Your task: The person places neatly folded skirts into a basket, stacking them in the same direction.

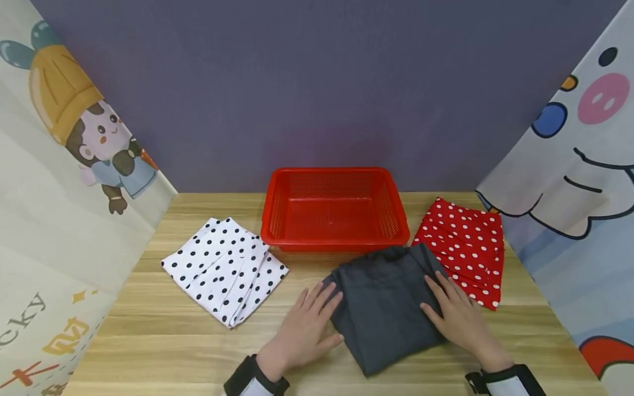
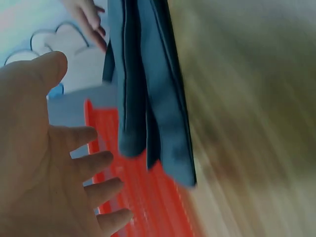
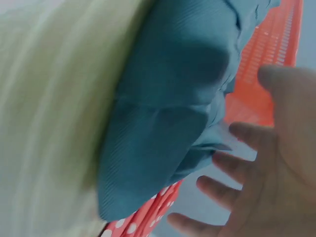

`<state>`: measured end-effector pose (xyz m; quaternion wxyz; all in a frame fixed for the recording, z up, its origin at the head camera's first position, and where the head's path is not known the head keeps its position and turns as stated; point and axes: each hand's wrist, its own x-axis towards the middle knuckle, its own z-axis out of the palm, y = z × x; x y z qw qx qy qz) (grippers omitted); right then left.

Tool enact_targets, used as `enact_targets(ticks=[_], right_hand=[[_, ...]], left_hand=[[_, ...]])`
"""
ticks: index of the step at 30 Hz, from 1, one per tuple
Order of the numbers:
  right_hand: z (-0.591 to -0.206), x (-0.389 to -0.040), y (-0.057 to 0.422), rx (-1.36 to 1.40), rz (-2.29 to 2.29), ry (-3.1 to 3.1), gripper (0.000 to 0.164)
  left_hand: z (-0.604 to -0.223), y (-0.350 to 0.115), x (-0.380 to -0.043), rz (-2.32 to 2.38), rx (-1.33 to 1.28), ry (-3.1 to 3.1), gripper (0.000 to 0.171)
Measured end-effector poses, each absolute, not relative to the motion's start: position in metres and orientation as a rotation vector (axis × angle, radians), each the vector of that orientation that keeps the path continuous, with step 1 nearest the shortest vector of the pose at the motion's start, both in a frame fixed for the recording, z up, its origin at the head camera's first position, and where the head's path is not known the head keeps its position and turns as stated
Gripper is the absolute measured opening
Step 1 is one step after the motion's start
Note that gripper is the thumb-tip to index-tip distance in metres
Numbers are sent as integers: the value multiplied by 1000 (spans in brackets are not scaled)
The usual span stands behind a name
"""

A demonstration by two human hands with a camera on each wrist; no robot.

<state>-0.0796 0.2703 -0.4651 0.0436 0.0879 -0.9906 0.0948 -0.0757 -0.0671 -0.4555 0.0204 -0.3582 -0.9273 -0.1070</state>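
Note:
A dark grey folded cloth (image 1: 388, 308) lies on the table in front of the red basket, its layers showing at the edge in the left wrist view. My left hand (image 1: 304, 333) is at the cloth's left edge, fingers spread and fairly straight, fingertips overlapping the border in the head view. At the opposite edge, my right hand (image 1: 460, 319) reaches over the cloth's right side with extended fingers. Both wrist views show the left palm (image 2: 29, 163) and right palm (image 3: 281, 182) with nothing gripped. The cloth's upper right corner overlaps a red polka-dot cloth (image 1: 465, 247).
Behind the grey cloth stands a red plastic basket (image 1: 334, 242) with perforated sides. To the left lies a white folded cloth (image 1: 223, 264) with black dots. A wooden tabletop (image 1: 163, 341) carries everything, with a purple-grey wall (image 1: 327, 82) behind and cartoon-printed panels on both sides.

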Motion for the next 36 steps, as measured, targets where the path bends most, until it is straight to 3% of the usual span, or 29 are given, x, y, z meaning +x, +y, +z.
enact_targets(ticks=[11,36], right_hand=[[-480,-73,276,225,291,-3119,61],[-477,-55,237,222,355,-3178,49]], left_hand=[[-467,-32,-66,-324,-1372,-2931,66],[-468,-71,-65,-294,-1107,-2981,45]])
